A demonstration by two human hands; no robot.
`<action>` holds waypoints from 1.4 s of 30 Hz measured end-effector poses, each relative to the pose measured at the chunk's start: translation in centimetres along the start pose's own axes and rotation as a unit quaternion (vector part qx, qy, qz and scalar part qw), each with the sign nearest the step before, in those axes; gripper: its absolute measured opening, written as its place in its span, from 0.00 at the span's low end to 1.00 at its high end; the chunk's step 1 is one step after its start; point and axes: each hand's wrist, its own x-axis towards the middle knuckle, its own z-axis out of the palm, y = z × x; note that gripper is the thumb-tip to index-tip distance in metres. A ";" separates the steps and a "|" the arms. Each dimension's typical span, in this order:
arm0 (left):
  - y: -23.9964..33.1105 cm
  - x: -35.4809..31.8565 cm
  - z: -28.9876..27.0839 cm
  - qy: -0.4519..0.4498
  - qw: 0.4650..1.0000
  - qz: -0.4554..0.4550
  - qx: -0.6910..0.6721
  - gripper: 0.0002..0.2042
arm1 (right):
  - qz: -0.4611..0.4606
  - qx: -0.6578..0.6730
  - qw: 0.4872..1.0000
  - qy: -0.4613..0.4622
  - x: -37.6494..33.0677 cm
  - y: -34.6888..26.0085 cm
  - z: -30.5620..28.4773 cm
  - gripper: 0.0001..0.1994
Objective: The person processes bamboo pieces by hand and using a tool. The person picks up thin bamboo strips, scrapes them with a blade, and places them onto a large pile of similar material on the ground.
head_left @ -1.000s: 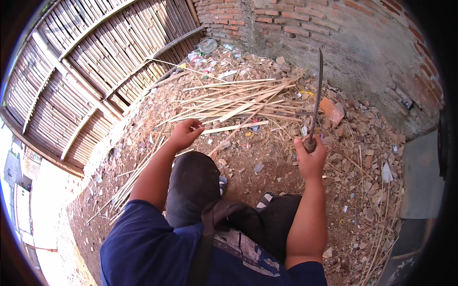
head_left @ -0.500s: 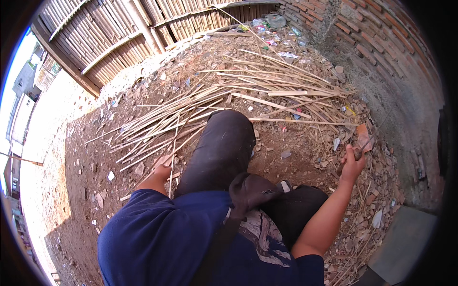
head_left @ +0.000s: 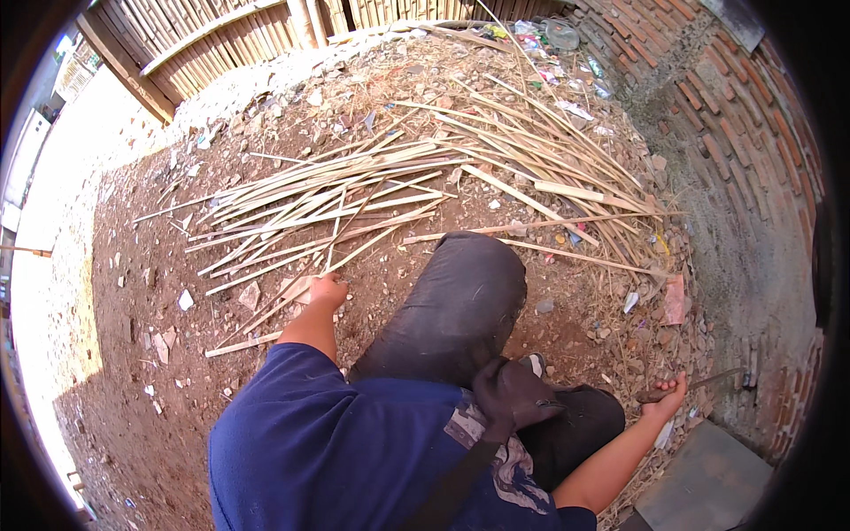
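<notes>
I see long, flat, straw-pale bamboo strips [head_left: 372,162] strewn across stony brown soil [head_left: 133,372]. My left hand [head_left: 328,290] reaches low among their near ends; I can't tell whether its grip pinches any. My outstretched right hand [head_left: 668,396] wraps its grip round the machete [head_left: 715,380], thin blade pointing outward.

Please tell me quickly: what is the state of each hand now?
Left hand: at the strips; whether it grips one cannot be told.
Right hand: closed, holding the knife by its handle.
</notes>
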 end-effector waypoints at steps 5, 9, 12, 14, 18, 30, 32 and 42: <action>-1.7 4.0 1.2 -0.032 0.993 -0.075 0.090 0.32 | 0.087 0.106 0.990 0.035 1.9 2.1 0.3 0.17; -2.6 5.7 2.8 -0.128 0.985 -0.076 0.086 0.35 | 0.072 0.047 0.991 0.100 3.7 3.9 -0.1 0.18; -2.1 6.8 3.9 -0.146 0.982 -0.094 0.075 0.35 | 0.074 0.024 0.991 0.112 5.0 4.4 0.1 0.19; -2.3 7.7 5.2 -0.073 0.990 -0.073 0.100 0.34 | 0.069 0.017 0.988 0.139 5.4 4.9 1.1 0.18; -0.2 7.4 3.1 -0.070 0.988 -0.129 0.050 0.33 | 0.053 -0.017 0.983 0.174 4.6 5.8 3.0 0.16; 0.0 5.0 2.3 -0.054 0.989 -0.129 0.052 0.33 | 0.072 -0.057 0.982 0.166 4.9 5.7 2.8 0.17; -0.9 6.3 2.2 -0.082 0.984 -0.132 0.088 0.33 | 0.073 -0.048 0.981 0.172 5.6 5.9 2.1 0.17; -0.4 7.3 0.6 -0.066 0.993 -0.048 0.081 0.31 | 0.049 -0.059 0.984 0.160 5.3 6.0 2.2 0.17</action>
